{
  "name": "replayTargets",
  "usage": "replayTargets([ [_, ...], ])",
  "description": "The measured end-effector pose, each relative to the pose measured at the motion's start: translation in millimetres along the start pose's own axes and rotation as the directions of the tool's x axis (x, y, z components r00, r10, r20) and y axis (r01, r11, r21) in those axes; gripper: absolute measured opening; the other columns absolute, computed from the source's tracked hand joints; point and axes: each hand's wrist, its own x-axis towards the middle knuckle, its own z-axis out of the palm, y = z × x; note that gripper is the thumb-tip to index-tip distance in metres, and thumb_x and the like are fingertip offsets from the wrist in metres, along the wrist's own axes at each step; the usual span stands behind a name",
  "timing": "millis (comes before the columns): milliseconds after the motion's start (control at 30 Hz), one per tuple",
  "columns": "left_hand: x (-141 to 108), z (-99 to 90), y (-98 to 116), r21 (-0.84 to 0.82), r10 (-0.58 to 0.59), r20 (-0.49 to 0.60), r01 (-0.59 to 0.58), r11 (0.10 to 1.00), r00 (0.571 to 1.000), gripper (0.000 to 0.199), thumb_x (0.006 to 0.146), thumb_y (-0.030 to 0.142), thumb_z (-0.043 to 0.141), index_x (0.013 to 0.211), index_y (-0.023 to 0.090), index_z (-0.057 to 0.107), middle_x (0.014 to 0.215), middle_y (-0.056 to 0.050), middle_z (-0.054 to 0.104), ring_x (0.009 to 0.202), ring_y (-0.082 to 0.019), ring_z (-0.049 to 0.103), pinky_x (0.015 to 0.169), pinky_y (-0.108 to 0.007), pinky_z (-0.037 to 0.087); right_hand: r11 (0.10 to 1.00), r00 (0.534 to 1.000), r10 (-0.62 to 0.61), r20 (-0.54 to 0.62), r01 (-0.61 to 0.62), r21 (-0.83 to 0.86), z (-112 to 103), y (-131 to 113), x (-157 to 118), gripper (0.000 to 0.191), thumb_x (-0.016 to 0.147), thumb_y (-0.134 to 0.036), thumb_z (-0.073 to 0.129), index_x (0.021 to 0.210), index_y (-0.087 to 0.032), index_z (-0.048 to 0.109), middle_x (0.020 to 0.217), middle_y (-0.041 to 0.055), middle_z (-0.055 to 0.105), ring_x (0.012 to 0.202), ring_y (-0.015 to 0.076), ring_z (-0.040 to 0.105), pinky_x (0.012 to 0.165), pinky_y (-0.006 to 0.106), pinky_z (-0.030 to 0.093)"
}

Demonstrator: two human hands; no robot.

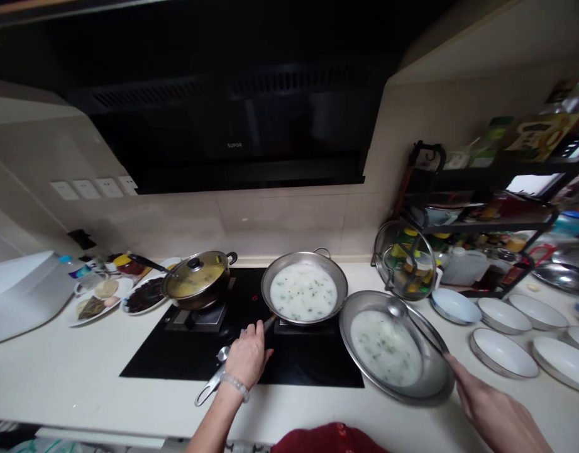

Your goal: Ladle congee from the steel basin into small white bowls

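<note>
My left hand (246, 357), with a bead bracelet at the wrist, lies palm down over the handle (209, 386) of a metal frying pan. Its fingers look closed on the handle, though their undersides are hidden. White soup with green bits (303, 290) fills the pan (340, 286) on the right burner. My right hand (494, 399) grips the handle of a metal ladle (397, 307). The ladle's bowl is over the far part of a wide metal basin (437, 371), which holds similar white soup (387, 349) and stands partly over the cooktop's right edge.
A lidded pot (197, 277) stands on the left burner of the black cooktop (312, 371). Plates of food (98, 302) are at the left. Several white bowls (503, 352), a leaning glass lid (406, 259) and a loaded rack (487, 223) occupy the right. A range hood (232, 119) hangs above.
</note>
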Motion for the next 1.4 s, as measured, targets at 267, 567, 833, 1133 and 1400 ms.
replayTargets([
  [267, 0, -1.1, 0, -0.006, 0.001, 0.001, -0.001, 1.000, 1.000, 0.058, 0.083, 0.033, 0.055, 0.134, 0.008, 0.043, 0.108, -0.016, 0.057, 0.092, -0.025, 0.060, 0.073, -0.033, 0.048, 0.876, 0.988, -0.153, -0.035, 0.152, 0.458, -39, -94, 57, 0.047, 0.088, -0.033, 0.034, 0.119, -0.014, 0.064, 0.097, 0.0117, 0.074, 0.086, 0.0248, 0.071, 0.071, 0.031, 0.054],
  [567, -2, -3.3, 1, -0.040, -0.008, 0.011, 0.009, 0.999, 1.000, 0.061, 0.082, 0.035, 0.056, 0.135, 0.008, 0.042, 0.109, -0.017, 0.057, 0.095, -0.026, 0.058, 0.076, -0.035, 0.047, 0.906, 0.936, -0.319, 0.149, 0.256, 0.337, -6, -176, 100, 0.044, 0.089, -0.018, 0.035, 0.125, -0.015, 0.060, 0.099, 0.0130, 0.074, 0.096, 0.0248, 0.068, 0.081, 0.030, 0.047],
  [833, -2, -0.8, 1, -0.040, -0.004, -0.017, 0.003, 0.999, 1.000, 0.061, 0.082, 0.036, 0.055, 0.135, 0.008, 0.043, 0.108, -0.017, 0.057, 0.092, -0.027, 0.057, 0.074, -0.035, 0.047, 0.723, 0.936, -0.241, 0.257, -0.004, 0.691, -4, -190, 111, 0.033, 0.083, -0.013, 0.041, 0.099, -0.010, 0.070, 0.082, 0.0088, 0.072, 0.086, 0.0228, 0.066, 0.075, 0.030, 0.048],
  [1133, -3, -6.9, 2, -0.037, -0.006, -0.002, 0.006, 0.999, 1.000, 0.061, 0.082, 0.035, 0.057, 0.135, 0.008, 0.043, 0.108, -0.017, 0.058, 0.093, -0.027, 0.059, 0.075, -0.034, 0.047, 0.483, 0.852, -0.031, 0.523, -0.446, 0.753, -27, -189, 109, 0.030, 0.086, -0.015, 0.040, 0.106, -0.008, 0.061, 0.042, -0.0089, 0.039, 0.031, 0.0053, 0.027, 0.034, 0.017, 0.017],
  [1400, -2, 0.4, 0, -0.039, -0.004, -0.017, 0.004, 0.999, 1.000, 0.062, 0.082, 0.035, 0.056, 0.135, 0.008, 0.042, 0.109, -0.018, 0.057, 0.094, -0.026, 0.058, 0.076, -0.034, 0.047, 0.447, 0.827, 0.008, 0.563, -0.506, 0.737, -42, -189, 104, 0.027, 0.086, -0.014, 0.041, 0.104, -0.009, 0.061, 0.042, -0.0085, 0.040, 0.031, 0.0040, 0.026, 0.033, 0.015, 0.016],
])
